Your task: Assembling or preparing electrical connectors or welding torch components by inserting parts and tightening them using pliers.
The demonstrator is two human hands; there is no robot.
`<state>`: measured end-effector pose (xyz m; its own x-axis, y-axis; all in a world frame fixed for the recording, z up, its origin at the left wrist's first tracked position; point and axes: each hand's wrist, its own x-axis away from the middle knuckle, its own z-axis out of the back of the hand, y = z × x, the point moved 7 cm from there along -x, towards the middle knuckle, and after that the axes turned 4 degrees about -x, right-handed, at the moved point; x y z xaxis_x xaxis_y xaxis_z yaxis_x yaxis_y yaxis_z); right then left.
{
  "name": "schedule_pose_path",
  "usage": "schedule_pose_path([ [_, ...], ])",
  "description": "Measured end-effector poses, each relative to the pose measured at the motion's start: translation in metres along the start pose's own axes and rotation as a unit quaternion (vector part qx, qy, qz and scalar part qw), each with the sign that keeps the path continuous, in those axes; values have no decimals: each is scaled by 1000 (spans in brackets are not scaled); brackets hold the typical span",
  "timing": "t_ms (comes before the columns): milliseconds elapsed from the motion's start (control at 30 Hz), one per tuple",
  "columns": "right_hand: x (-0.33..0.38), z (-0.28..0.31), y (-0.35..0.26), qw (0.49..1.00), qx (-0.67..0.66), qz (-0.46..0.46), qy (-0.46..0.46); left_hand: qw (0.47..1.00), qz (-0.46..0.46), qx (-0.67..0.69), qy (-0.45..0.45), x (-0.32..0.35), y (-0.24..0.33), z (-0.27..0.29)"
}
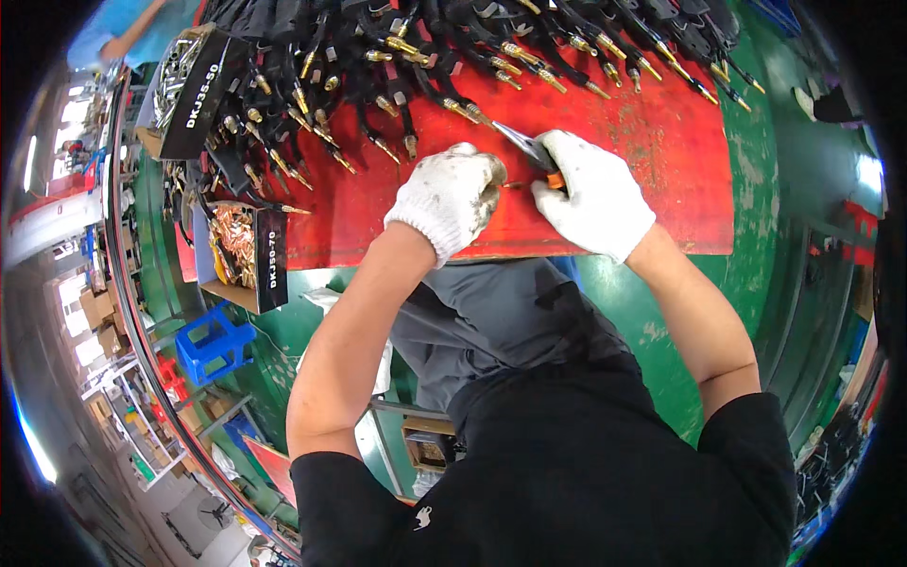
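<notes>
Gripping orange-handled pliers (540, 157) in my closed right hand (593, 194), jaws near my left hand (450, 197), fisted around a small brass piece (511, 184).

The left hand (452, 197) in its white glove closes over a small part; only a thin brass tip shows, too small to identify. The right hand (590, 192) covers the handles of the pliers (525, 146), leaving the metal jaws and a bit of orange grip visible. The black cables (453, 47) run off the top edge. The person in blue (118, 28) is cut off at the upper left. The contents of the two boxes (241, 250) blur together.
</notes>
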<state>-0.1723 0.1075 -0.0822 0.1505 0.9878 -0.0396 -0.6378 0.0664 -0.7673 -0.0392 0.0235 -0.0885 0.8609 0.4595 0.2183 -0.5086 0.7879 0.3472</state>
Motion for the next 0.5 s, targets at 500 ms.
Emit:
schedule_pose_path([
  [500,-24,-37,-18,981,126,110,-99,988,153,-23,-17,37,-7,-12],
])
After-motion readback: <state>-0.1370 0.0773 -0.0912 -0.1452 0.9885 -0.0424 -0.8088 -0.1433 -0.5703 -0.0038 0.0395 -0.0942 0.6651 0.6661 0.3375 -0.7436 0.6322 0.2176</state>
